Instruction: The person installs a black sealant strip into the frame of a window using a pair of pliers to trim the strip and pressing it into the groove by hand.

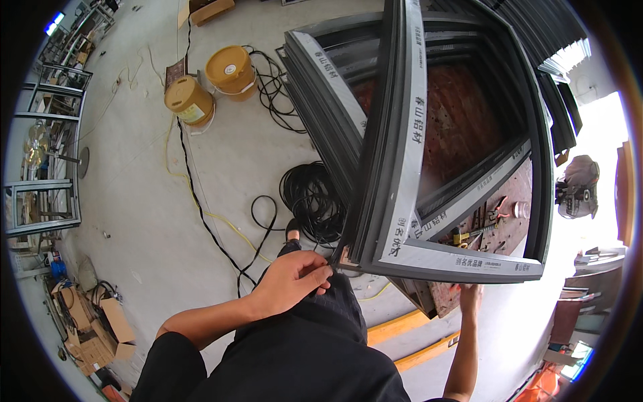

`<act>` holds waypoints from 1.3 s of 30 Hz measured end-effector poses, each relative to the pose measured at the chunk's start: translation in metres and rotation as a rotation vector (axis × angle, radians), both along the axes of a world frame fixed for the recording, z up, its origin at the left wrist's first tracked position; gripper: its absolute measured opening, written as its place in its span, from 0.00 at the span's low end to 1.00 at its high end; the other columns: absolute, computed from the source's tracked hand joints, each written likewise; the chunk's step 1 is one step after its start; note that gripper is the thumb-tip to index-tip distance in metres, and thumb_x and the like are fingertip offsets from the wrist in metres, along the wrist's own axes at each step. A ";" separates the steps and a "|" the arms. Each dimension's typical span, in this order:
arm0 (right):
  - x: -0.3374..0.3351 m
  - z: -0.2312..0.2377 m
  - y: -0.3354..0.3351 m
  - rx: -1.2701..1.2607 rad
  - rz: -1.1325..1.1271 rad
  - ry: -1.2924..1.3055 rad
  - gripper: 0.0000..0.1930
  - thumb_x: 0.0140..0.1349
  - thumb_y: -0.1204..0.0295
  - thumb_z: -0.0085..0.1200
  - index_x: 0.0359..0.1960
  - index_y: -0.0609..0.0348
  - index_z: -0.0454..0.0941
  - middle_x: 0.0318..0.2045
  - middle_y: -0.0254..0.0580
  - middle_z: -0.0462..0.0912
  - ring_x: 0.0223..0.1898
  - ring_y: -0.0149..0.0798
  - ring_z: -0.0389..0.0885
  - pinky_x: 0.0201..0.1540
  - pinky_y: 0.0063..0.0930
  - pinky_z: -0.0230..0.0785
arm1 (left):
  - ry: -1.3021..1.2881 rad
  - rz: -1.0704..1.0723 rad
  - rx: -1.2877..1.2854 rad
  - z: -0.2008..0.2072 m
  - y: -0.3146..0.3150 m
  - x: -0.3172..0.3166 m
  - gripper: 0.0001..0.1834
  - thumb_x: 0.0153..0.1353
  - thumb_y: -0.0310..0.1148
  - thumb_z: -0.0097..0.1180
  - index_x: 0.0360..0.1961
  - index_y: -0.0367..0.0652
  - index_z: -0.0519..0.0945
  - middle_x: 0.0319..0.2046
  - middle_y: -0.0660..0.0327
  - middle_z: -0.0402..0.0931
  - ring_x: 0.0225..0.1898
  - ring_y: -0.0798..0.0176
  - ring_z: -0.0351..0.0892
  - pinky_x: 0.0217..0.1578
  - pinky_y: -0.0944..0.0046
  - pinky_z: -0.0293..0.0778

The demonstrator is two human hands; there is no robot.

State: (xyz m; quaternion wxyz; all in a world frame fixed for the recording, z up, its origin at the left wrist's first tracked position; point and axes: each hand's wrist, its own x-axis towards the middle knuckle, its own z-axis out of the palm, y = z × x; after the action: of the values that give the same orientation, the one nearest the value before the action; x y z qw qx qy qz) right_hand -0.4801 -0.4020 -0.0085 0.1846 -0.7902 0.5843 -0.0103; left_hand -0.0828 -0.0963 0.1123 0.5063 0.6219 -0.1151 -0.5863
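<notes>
Position of workpiece: the dark metal window frame fills the upper right of the view. It lies tilted over a stack of similar frames, its near bar running across the lower right and its left bar rising toward the top edge. Pale printed strips cover its faces.

Left hand: the left hand is at lower centre, beside the near left corner of the window frame. Its fingers are curled together against the thumb. Whether they pinch the corner edge cannot be told.

Right hand: the right hand is at lower right, directly beneath the near bar. The bar hides its fingers, so whether they are clamped or apart cannot be told.

Surroundings: the red-brown worktop shows through the frame opening. Pliers and a yellow-ended tool lie on it at centre right. A coil of black cable rests on the floor left of the stack.

Step in hand: judged by the hand positions, the window frame is being steadied or positioned along its near side.

Requirement for the next move: any shift of the window frame calls for secure support at both near corners, level handling, and clearance from the loose tools.
</notes>
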 end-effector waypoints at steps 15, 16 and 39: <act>0.219 0.065 0.206 1.263 0.168 -1.365 0.10 0.67 0.78 0.54 0.47 0.62 0.68 0.36 0.41 0.79 0.37 0.30 0.79 0.44 0.22 0.73 | -0.906 0.116 -0.209 0.010 -0.009 -0.013 0.09 0.57 0.28 0.66 0.34 0.37 0.79 0.27 0.59 0.75 0.30 0.63 0.79 0.31 0.66 0.75; 0.215 0.066 0.204 1.257 0.154 -1.293 0.06 0.69 0.77 0.51 0.44 0.62 0.68 0.30 0.40 0.77 0.30 0.27 0.74 0.35 0.19 0.69 | -0.847 0.161 -0.186 0.009 -0.013 -0.007 0.12 0.59 0.31 0.65 0.41 0.37 0.80 0.31 0.58 0.78 0.33 0.64 0.79 0.33 0.66 0.76; 0.223 0.101 0.187 1.521 0.271 -0.738 0.12 0.74 0.67 0.45 0.46 0.66 0.74 0.25 0.32 0.75 0.24 0.22 0.68 0.29 0.15 0.62 | -0.067 -0.184 -0.128 -0.020 -0.034 0.029 0.14 0.66 0.38 0.57 0.33 0.35 0.79 0.23 0.66 0.77 0.25 0.74 0.74 0.28 0.71 0.72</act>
State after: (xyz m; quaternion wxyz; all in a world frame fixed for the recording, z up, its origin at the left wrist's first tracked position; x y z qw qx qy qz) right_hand -0.2576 -0.2154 0.0927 0.8426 -0.4605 0.2354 0.1501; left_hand -0.0537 -0.1300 0.0922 0.4850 0.5941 -0.2257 -0.6007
